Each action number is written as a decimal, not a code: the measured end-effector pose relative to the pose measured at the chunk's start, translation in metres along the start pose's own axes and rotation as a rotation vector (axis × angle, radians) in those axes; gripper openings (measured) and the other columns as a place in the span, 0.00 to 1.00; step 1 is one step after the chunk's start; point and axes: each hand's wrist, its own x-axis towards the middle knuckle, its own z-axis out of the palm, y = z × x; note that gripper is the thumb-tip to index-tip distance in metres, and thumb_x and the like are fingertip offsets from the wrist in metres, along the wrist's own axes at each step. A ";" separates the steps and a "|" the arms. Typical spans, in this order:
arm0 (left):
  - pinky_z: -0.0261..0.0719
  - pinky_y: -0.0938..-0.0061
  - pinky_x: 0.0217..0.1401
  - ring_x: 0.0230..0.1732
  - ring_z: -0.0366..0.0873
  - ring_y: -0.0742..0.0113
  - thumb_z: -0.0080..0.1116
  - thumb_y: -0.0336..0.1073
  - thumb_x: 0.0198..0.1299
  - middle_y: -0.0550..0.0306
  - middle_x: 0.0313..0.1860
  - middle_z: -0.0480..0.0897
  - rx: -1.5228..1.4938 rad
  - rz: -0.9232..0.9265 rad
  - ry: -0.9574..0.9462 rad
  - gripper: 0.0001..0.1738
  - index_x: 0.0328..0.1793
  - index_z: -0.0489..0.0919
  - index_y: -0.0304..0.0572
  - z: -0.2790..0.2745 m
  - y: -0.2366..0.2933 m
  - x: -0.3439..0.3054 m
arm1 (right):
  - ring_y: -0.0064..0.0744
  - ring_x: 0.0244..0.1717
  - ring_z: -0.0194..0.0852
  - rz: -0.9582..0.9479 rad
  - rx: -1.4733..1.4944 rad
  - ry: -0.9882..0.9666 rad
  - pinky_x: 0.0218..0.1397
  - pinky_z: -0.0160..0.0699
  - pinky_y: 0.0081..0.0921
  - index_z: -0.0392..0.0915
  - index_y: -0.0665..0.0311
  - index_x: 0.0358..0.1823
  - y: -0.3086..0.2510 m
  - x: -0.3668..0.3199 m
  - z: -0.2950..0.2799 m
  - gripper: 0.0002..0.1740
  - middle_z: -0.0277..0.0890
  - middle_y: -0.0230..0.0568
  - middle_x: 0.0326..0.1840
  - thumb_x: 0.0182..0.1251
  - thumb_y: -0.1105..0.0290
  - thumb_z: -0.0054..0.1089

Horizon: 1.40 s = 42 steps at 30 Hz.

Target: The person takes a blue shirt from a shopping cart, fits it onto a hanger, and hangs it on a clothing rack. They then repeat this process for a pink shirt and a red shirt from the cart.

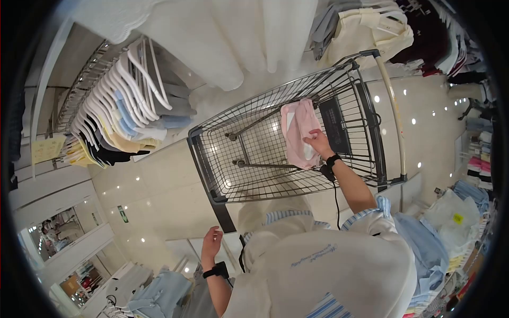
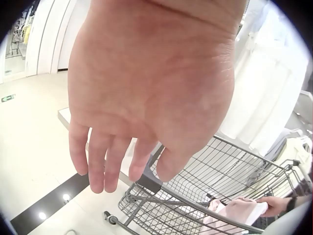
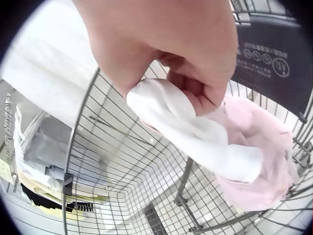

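Note:
A pink garment with a white band (image 1: 300, 130) hangs inside the wire shopping cart (image 1: 254, 149), near the handle end. My right hand (image 1: 318, 143) pinches it by its white part. Up close in the right wrist view, the white band (image 3: 195, 134) is gripped between thumb and curled fingers (image 3: 198, 93), and the pink cloth (image 3: 264, 147) drapes down to the right. My left hand (image 1: 212, 243) is held out beside the cart's far end, holding nothing. In the left wrist view that hand (image 2: 151, 98) has its fingers loosely extended.
A rack of clothes on white hangers (image 1: 124, 100) stands at the left. Pale garments (image 1: 371, 32) hang beyond the cart. Folded clothes (image 1: 456, 217) lie at the right, and light blue clothing (image 1: 161, 291) is at lower left. The cart's handle (image 1: 391, 100) is on the right.

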 end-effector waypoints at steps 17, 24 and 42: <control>0.80 0.61 0.66 0.62 0.83 0.50 0.63 0.36 0.73 0.45 0.62 0.84 -0.204 0.790 0.014 0.21 0.69 0.78 0.38 -0.130 0.031 0.002 | 0.20 0.41 0.72 -0.686 0.041 -0.429 0.48 0.67 0.22 0.80 0.69 0.34 -0.346 -0.359 -0.006 0.14 0.78 0.29 0.34 0.71 0.64 0.60; 0.70 0.59 0.78 0.75 0.74 0.49 0.67 0.34 0.69 0.44 0.74 0.75 -0.439 1.168 0.280 0.33 0.79 0.71 0.40 -0.189 0.031 -0.048 | 0.35 0.23 0.67 -0.878 0.050 -0.655 0.32 0.64 0.29 0.82 0.65 0.21 -0.418 -0.475 0.050 0.20 0.73 0.34 0.17 0.63 0.56 0.68; 0.79 0.69 0.42 0.35 0.80 0.63 0.72 0.35 0.63 0.55 0.37 0.84 -0.349 1.119 -0.086 0.12 0.38 0.79 0.36 -0.190 -0.008 -0.066 | 0.31 0.19 0.61 -0.996 0.277 -0.812 0.26 0.55 0.31 0.83 0.65 0.21 -0.399 -0.495 0.066 0.19 0.72 0.34 0.14 0.63 0.57 0.67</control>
